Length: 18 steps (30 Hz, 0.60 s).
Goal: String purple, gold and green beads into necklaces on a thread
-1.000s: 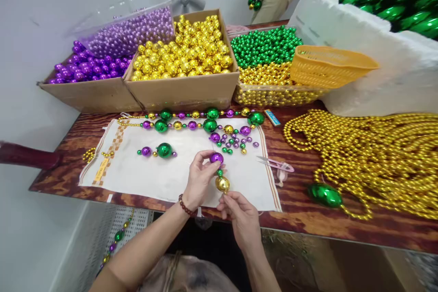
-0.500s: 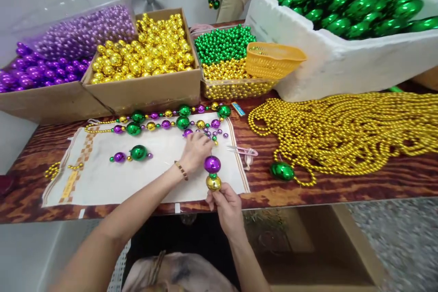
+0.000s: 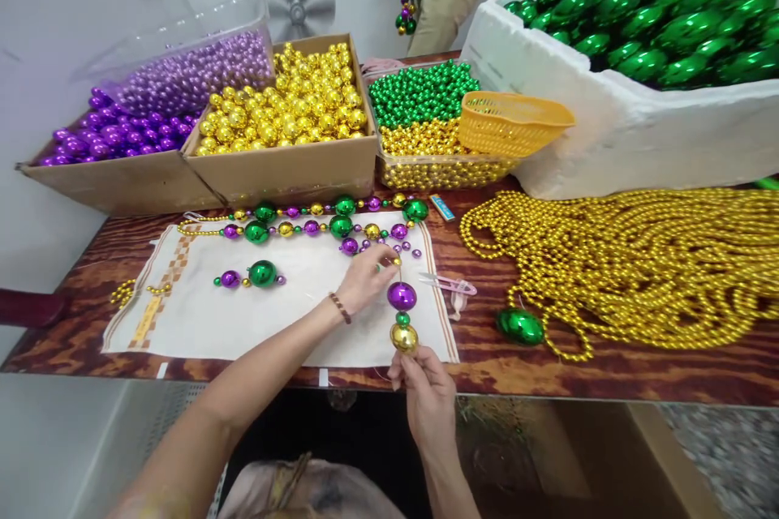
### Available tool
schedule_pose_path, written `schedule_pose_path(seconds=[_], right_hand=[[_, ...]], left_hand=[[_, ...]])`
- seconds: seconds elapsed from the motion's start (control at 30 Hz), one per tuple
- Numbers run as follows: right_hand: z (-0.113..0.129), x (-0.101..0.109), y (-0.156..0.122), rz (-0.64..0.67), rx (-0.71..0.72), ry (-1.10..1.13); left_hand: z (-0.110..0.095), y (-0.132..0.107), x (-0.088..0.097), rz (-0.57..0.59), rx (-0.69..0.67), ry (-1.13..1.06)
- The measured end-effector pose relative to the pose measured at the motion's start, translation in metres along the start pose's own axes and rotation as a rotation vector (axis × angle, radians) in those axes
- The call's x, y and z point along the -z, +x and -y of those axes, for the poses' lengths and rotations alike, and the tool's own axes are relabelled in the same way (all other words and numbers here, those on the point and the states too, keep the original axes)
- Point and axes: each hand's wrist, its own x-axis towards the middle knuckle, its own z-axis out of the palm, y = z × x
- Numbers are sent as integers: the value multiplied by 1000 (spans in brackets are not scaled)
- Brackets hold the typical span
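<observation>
My right hand point(image 3: 427, 393) pinches a short upright strand just under a large gold bead point(image 3: 404, 338). Above that bead sit a small green bead point(image 3: 402, 318) and a large purple bead point(image 3: 402, 295). At the strand's top, my left hand point(image 3: 365, 280) has its fingers closed around a small gold bead point(image 3: 397, 261), with a small green bead point(image 3: 379, 267) also at its fingers. Loose small purple beads point(image 3: 406, 246) lie just beyond. A finished-looking bead necklace point(image 3: 312, 229) stretches along the far side of the white towel point(image 3: 292, 316), near a short bead group point(image 3: 263, 273).
Pink thread snips point(image 3: 454, 285) lie right of the towel. Gold bead strands point(image 3: 621, 276) cover the table's right side. Behind stand a box of gold beads point(image 3: 280, 166), an orange basket point(image 3: 514, 126) and a foam box point(image 3: 614, 130). A person point(image 3: 454, 0) stands beyond.
My left hand has drawn back from the loose beads to the strand's top, now with a small gold and a small green bead at its fingers. The view has shifted slightly.
</observation>
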Motion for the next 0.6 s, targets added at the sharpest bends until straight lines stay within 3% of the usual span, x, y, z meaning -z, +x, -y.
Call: schedule_pose_path(seconds=[0.1, 0.2, 0.33, 0.6], right_hand=[[2, -2, -3, 10, 14, -73], [4, -6, -5, 43, 29, -138], [7, -16, -7, 67, 54, -189], [13, -24, -7, 56, 56, -271]], left_hand=[[-15, -23, 24, -92, 297, -778], [-27, -43, 44, -82, 413, -1159], [-33, -55, 56, -117, 392, -1291], [-26, -57, 62, -146, 365, -1248]])
